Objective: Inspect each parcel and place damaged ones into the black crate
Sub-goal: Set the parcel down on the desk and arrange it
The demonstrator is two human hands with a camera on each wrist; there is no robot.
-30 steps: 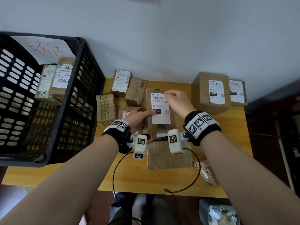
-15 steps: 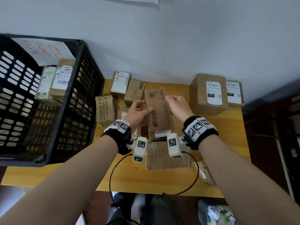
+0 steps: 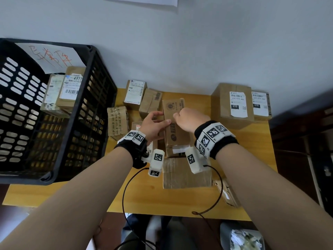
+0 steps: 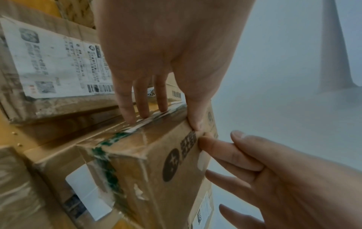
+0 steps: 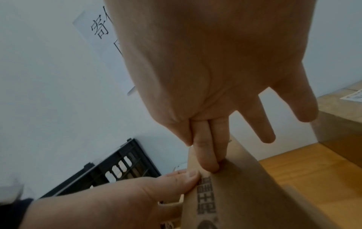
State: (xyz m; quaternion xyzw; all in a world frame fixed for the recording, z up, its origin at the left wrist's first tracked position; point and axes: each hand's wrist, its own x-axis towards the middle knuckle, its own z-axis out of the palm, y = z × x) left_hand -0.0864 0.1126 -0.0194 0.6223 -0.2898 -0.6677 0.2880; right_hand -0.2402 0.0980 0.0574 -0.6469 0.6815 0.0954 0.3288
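Tilted brown parcel (image 3: 175, 127), taped edge

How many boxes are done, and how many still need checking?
Two parcels already sit in the black crate. Right now the left hand and right hand hold one box up for a look. About eight more boxes lie on the table; I can't tell which ones have been checked.
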